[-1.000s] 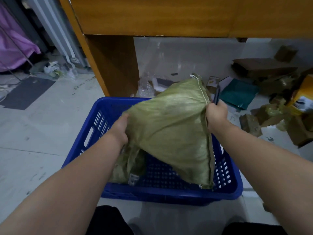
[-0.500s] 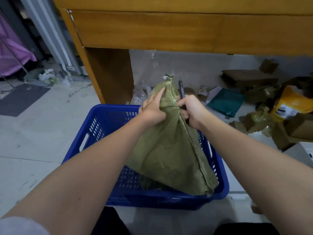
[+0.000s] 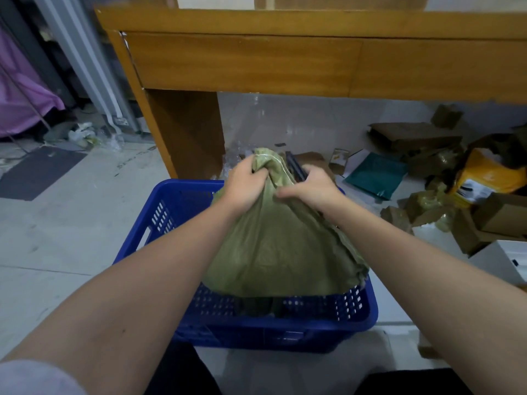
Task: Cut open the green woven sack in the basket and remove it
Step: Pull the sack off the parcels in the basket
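- Two bare forearms reach forward from the bottom edge, over dark trousers at the lower centre.
- The blue basket (image 3: 328,317) sits on the pale tiled floor (image 3: 57,252) just ahead of the knees, its slotted walls showing.
- The green woven sack (image 3: 279,252) is gathered up into a cone, its lower folds draped inside the basket and spilling over the right rim.
- The left hand (image 3: 245,186) grips the bunched neck of the sack, fingers curled round the stitched top edge.
- The right hand (image 3: 313,186) presses against the sack just beside the left, fingers curled round a dark slim tool (image 3: 295,168) that sticks up past the knuckles; its blade cannot be made out.
- Behind stands a wooden table (image 3: 256,58).
- To the right, cardboard scraps (image 3: 413,135), a teal sheet (image 3: 376,175) and a yellow parcel (image 3: 484,175) litter the floor.
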A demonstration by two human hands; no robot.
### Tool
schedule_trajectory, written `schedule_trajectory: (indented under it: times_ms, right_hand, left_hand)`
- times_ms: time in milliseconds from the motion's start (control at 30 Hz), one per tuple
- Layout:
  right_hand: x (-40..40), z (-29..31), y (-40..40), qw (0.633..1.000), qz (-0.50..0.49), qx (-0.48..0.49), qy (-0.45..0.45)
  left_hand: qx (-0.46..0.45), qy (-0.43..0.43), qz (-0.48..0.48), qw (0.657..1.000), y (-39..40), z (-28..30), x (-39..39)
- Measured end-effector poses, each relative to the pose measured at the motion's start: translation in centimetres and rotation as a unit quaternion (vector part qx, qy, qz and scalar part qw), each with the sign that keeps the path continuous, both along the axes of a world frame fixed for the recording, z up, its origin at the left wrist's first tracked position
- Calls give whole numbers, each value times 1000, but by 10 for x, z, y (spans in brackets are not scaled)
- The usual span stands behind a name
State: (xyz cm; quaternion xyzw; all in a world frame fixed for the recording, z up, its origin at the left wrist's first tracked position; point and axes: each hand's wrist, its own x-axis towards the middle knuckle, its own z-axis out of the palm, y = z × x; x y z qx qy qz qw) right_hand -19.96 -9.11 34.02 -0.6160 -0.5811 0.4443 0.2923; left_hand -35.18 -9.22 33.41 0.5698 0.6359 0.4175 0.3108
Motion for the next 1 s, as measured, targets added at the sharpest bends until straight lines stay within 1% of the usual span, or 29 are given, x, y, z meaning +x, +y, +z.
schedule_trajectory:
  times_ms: [33, 67, 133, 167, 233, 267, 300, 367, 400, 467, 533, 567, 700, 767, 867, 900, 933, 1000]
  right_hand:
    - [2, -4, -1, 999, 3, 12, -47]
    - [2, -4, -3, 998, -4, 24, -59]
    - [0, -1, -2, 997, -10, 62, -49]
    - [-3, 4, -2, 996, -12, 78, -28]
    - [-9, 14, -1, 995, -16, 95, 27]
    - [-12, 17, 2, 995, -9, 97, 27]
    - [-16, 22, 4, 996, 8, 94, -4]
    - [-20, 30, 6, 993, 31, 93, -64]
    - [-22, 36, 6, 992, 28, 106, -61]
    - [-22, 45, 7, 992, 33, 108, -55]
    - [-19, 47, 1, 991, 61, 86, -88]
    - [-18, 47, -2, 991, 54, 91, -80]
    - [-21, 61, -3, 993, 10, 120, 22]
    - [-23, 74, -2, 991, 17, 132, 25]
    - [-20, 80, -7, 995, 39, 94, -9]
    - [-18, 80, -9, 996, 34, 88, -3]
    - [-17, 80, -10, 996, 24, 91, 7]
    - [-17, 84, -13, 993, 38, 107, 18]
  left_hand:
    - [18, -24, 15, 999, 0, 6, 1]
    - [38, -32, 23, 998, 0, 11, 2]
    - [68, -6, 30, 997, -1, 17, 0]
    - [65, 11, 27, 997, -1, 18, -4]
    - [30, 41, 5, 999, 1, 20, -13]
    - [22, 46, 1, 999, 1, 23, -16]
    - [31, 49, 11, 998, 1, 28, -19]
    - [85, 79, 53, 992, 2, 38, -22]
    - [105, 93, 67, 988, 1, 41, -24]
    - [99, 92, 61, 989, -4, 43, -24]
    - [92, 67, 39, 993, -10, 40, -23]
    - [102, 51, 40, 993, -13, 40, -22]
    - [186, 23, 80, 979, -10, 58, -14]
    - [196, -2, 81, 977, -7, 67, -12]
    - [106, -15, 31, 994, -7, 58, -21]
    - [70, -12, 16, 997, -8, 52, -25]
    - [22, -8, 11, 1000, -9, 45, -31]
    - [-95, -33, -18, 995, -11, 43, -37]
